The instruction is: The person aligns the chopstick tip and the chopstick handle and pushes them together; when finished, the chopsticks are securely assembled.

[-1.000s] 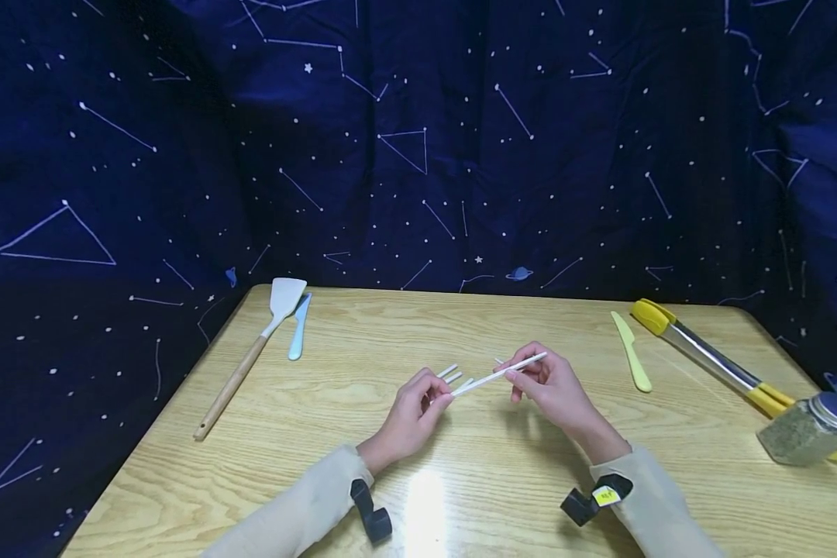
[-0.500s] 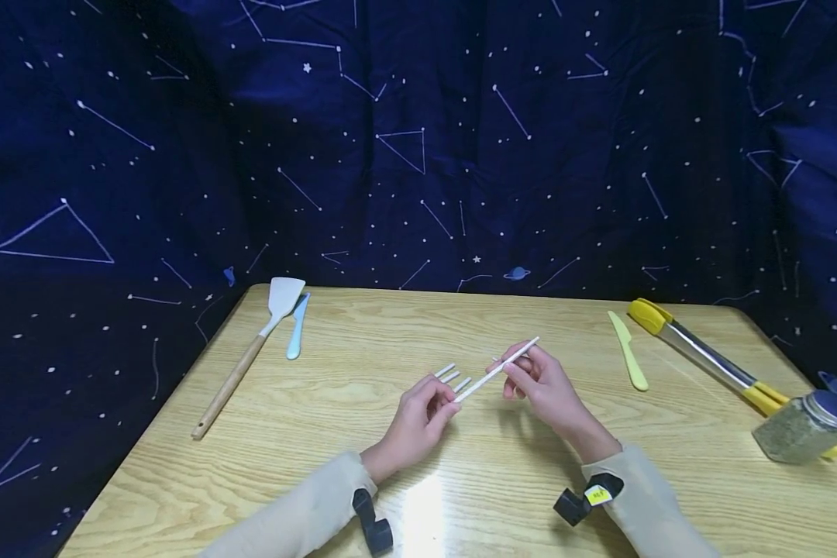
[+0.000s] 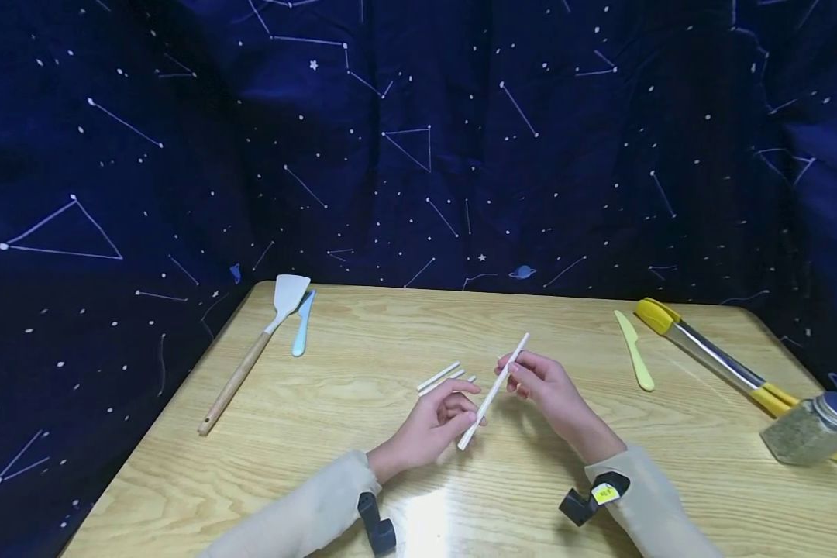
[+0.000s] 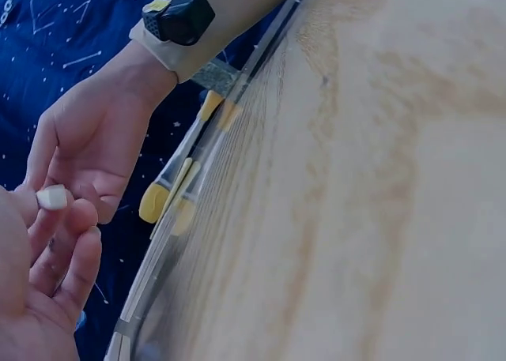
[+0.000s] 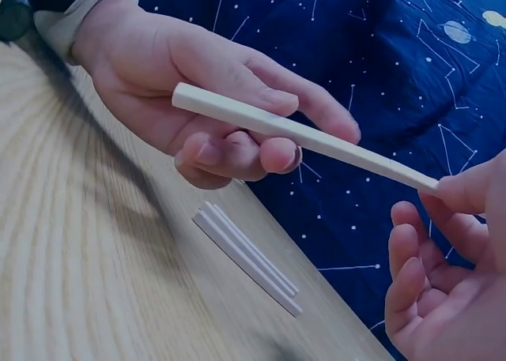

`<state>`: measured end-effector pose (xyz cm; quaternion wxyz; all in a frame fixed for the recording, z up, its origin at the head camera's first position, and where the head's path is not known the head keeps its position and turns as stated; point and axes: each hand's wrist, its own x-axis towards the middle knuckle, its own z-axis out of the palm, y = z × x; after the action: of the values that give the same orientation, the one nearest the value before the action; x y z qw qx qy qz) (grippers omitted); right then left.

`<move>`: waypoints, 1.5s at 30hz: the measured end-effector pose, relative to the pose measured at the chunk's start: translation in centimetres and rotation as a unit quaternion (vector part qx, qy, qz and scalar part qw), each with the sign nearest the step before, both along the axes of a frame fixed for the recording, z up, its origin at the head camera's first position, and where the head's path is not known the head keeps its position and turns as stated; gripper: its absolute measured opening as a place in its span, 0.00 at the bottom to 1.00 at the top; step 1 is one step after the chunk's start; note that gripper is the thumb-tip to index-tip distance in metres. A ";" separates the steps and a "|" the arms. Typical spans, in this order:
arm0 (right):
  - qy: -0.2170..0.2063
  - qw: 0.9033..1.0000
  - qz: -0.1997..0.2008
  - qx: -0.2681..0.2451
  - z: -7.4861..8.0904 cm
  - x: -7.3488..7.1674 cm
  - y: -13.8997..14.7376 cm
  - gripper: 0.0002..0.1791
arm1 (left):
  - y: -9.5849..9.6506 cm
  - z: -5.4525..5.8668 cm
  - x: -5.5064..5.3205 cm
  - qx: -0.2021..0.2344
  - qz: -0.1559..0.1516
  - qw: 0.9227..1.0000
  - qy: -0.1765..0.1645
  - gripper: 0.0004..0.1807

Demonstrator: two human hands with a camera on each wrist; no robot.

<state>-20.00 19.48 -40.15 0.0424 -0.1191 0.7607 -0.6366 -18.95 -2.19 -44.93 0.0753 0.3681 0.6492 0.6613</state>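
A pale, tapered chopstick (image 3: 493,395) is held between both hands above the table, slanting away from the body. My left hand (image 3: 438,422) pinches it near its thick square end, with thumb and a fingertip meeting across it and the index finger extended. Farther up the stick, my right hand (image 3: 545,387) pinches it between thumb and fingers. The right wrist view shows the chopstick (image 5: 308,137) lengthwise, its thin end at the right fingertips. Only the blunt end of the chopstick (image 4: 52,197) shows in the left wrist view. More chopsticks (image 3: 438,375) lie on the tabletop behind the left hand, partly covered by it.
A spatula (image 3: 247,364) with a wooden handle and a blue knife (image 3: 301,329) lie at left. On the right are a yellow knife (image 3: 635,353), yellow-tipped tongs (image 3: 714,356) and a jar of dried herbs (image 3: 805,434). A dark starry cloth (image 3: 418,194) hangs behind the table (image 3: 363,333).
The chopstick has swung steeper, its thick end now nearer the body and past the left fingers. The left index finger has straightened, and the chopsticks on the table show more.
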 end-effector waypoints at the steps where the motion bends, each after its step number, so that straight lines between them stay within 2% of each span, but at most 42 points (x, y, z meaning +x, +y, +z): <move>1: -0.004 1.000 0.007 -0.002 -0.1 0.0 0.0 0.18 | 0.0 0.1 0.0 -0.004 -0.004 1.000 0.007 0.20; 7: -0.024 0.998 0.049 0.015 -0.2 0.2 -0.1 0.21 | 0.0 0.7 0.1 -0.015 -0.027 0.999 0.032 0.28; 13: -0.024 0.995 0.081 0.047 -0.2 0.4 -0.2 0.21 | -0.1 0.9 0.3 -0.036 -0.039 0.998 0.035 0.34; 19: -0.022 0.994 0.087 0.060 -0.1 0.5 -0.2 0.20 | -0.2 1.1 0.3 -0.047 -0.040 0.997 0.035 0.35; 25: -0.024 0.995 0.091 0.046 -0.3 0.3 -0.1 0.22 | -0.2 1.1 0.2 -0.055 -0.034 0.997 0.040 0.34; 30: -0.009 0.995 0.091 0.042 -0.5 0.2 0.0 0.19 | -0.5 1.0 -0.1 -0.066 -0.022 0.997 0.041 0.33; 37: 0.013 0.993 0.051 0.109 0.9 -0.1 1.6 0.17 | -1.6 1.3 -1.2 -0.073 0.009 0.996 0.048 0.32; 42: 0.036 0.992 0.018 0.119 2.0 -0.5 3.4 0.15 | -2.7 1.7 -2.1 -0.081 0.047 0.994 0.060 0.33; 45: 0.048 0.989 0.008 0.136 2.1 -0.8 4.3 0.14 | -3.4 1.9 -2.8 -0.093 0.077 0.990 0.065 0.33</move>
<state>-20.78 23.78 -38.08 0.0265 -0.1486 0.8407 -0.5200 -21.70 -5.63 -42.99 0.0155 0.3508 0.7380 0.5762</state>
